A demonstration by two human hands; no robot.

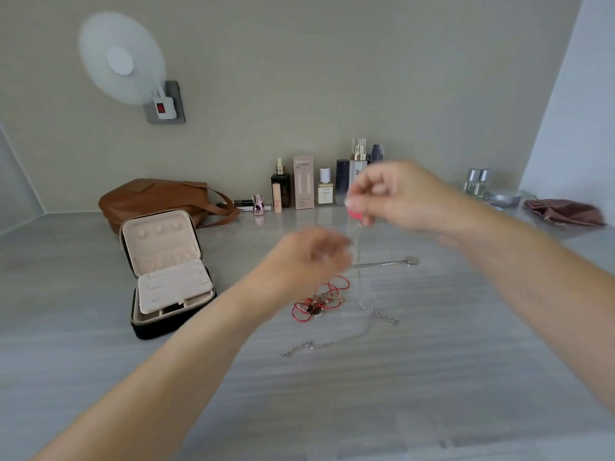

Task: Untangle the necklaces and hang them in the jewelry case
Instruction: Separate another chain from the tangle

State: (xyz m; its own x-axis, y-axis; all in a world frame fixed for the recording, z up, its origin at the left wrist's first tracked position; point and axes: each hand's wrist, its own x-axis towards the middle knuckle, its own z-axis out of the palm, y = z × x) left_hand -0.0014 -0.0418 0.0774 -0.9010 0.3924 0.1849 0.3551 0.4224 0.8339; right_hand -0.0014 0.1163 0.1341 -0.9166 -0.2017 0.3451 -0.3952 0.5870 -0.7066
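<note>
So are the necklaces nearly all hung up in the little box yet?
Not yet. The jewelry case is open, but no necklace shows on its hooks. The right hand lifts a thin silver chain; its lower end trails on the table. The left hand is blurred. The red cord tangle waits.

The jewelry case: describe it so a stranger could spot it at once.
Start at the brown leather bag lying against the back wall on the left of the grey countertop. Directly in front of it sits the jewelry case, a small square zip-around box standing open. Unlike the bag, it is black outside with a cream lining, and its raised lid shows a row of small hooks.
</note>
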